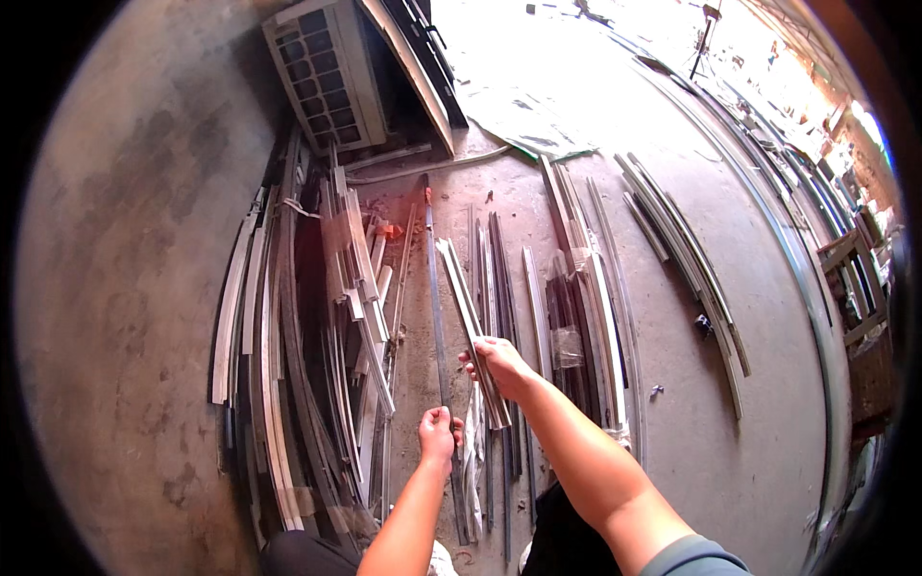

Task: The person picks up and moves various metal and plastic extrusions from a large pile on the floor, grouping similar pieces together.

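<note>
My left hand (438,432) is closed around the near end of a long, thin dark metal strip (437,317). The strip runs away from me and has an orange-red mark near its far end. Farther forward and to the right, my right hand (499,367) grips a pale grooved metal profile (457,283), fingers wrapped about its middle. This profile is shorter than the strip and slants beside it, its near end close to my left hand. Several dark metal bars (497,274) lie on the floor under and right of the profile.
A heap of metal lengths (240,307) lies along the left wall. To the right are a taped bundle (583,259) and another group of bars (687,250). A gridded panel (322,77) leans at the back left, near a clear plastic sheet (533,125).
</note>
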Tool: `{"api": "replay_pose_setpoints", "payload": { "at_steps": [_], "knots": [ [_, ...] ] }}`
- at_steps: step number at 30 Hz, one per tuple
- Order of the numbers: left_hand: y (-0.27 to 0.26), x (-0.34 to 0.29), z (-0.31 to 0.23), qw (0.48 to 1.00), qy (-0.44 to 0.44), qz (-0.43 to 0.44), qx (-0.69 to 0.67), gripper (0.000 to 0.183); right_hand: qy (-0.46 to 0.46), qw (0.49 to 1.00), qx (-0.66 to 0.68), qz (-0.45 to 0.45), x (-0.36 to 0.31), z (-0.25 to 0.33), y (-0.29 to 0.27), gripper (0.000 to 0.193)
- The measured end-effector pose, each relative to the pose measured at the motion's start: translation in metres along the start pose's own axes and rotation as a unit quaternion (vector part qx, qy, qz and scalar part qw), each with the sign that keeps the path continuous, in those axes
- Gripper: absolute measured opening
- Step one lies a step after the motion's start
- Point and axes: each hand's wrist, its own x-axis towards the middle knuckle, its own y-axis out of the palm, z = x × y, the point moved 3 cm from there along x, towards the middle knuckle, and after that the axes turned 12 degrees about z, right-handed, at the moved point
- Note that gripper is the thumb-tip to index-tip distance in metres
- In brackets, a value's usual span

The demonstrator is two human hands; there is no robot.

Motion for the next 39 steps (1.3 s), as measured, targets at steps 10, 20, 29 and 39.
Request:
{"api": "replay_pose_setpoints", "payload": {
  "at_steps": [10,20,29,39],
  "knots": [
    [-0.003,0.000,0.013,1.000,-0.009,-0.013,0.021,0.023,-0.006,1.000,-0.016,0.005,0.005,-0.003,0.004,0.023],
    [-0.034,0.018,0.067,0.989,0.045,-0.080,0.115,0.036,0.107,0.848,-0.394,-0.337,-0.012,0.012,-0.072,0.045],
    [-0.030,0.017,0.083,0.984,0.014,-0.104,0.147,0.036,0.162,0.841,-0.404,-0.322,-0.008,-0.006,-0.107,0.054],
    [-0.017,0.001,0.069,0.995,0.009,-0.057,0.083,0.023,0.118,0.866,-0.371,-0.314,-0.007,0.004,-0.082,0.051]
  ]
}}
